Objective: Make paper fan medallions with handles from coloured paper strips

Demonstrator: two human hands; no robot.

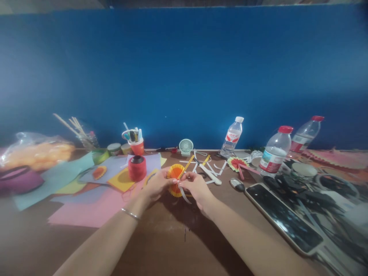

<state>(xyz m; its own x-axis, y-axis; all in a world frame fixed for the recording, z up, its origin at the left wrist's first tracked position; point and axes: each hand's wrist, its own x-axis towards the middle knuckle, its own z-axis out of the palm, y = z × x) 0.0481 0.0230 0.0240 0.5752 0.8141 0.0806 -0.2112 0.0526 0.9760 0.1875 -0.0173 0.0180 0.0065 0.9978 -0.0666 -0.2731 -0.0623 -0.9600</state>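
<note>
A round pleated paper fan (174,171), orange in the middle with a yellow rim, is held up over the table. My left hand (156,185) grips its left side, thumb pressed on the front. Close to the fan's centre, my right hand (198,188) is closed in a pinch at the top of a thin white strip (184,195) that curls downward. A narrow yellow paper handle (188,165) slants up and right from the fan. Behind the hands lie loose white strips (211,175) and a white-handled tool (212,176).
Coloured paper sheets (86,207) and a red thread spool (137,168) are at left. A small fan (186,146) stands at the back. On the right are a bottle (231,138), a second folded fan (237,164), a phone (283,216) and tangled cables.
</note>
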